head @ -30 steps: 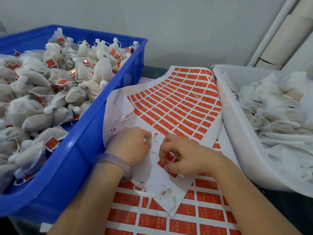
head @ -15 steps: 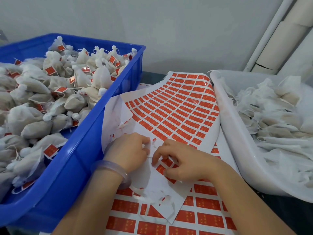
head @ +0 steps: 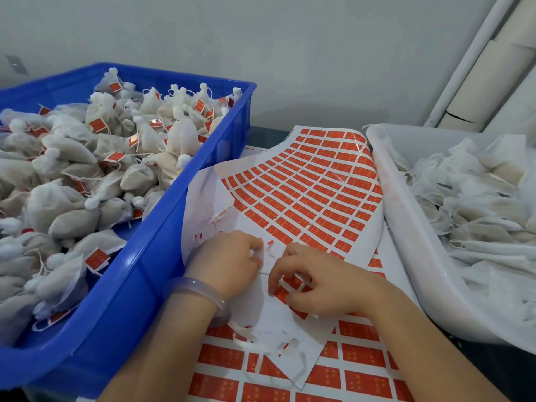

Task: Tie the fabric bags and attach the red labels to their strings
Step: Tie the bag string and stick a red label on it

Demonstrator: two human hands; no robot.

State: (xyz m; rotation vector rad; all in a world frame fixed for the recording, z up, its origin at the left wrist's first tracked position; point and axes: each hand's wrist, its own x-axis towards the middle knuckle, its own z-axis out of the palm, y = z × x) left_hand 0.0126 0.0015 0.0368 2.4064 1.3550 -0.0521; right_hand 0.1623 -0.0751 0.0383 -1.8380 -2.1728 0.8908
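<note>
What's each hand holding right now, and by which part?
A white string spans the hands: the left hand pinches one end, the right hand seems to pinch the other, over a red label on the sheet. No bag shows.

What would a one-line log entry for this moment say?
phase: labelling; left hand: holds string; right hand: pinches red label on sticker sheet; labelled bags: blue crate; unlabelled bags: white tub

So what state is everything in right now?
Blue crate: full of tied bags, red labels on.
White bin: holds loose bags, no labels visible.
Label sheet: curled up, near part peeled bare.
String: stretched between the hands.
Left hand: pinches string.
Right hand: pinches string, over the sheet.
</note>
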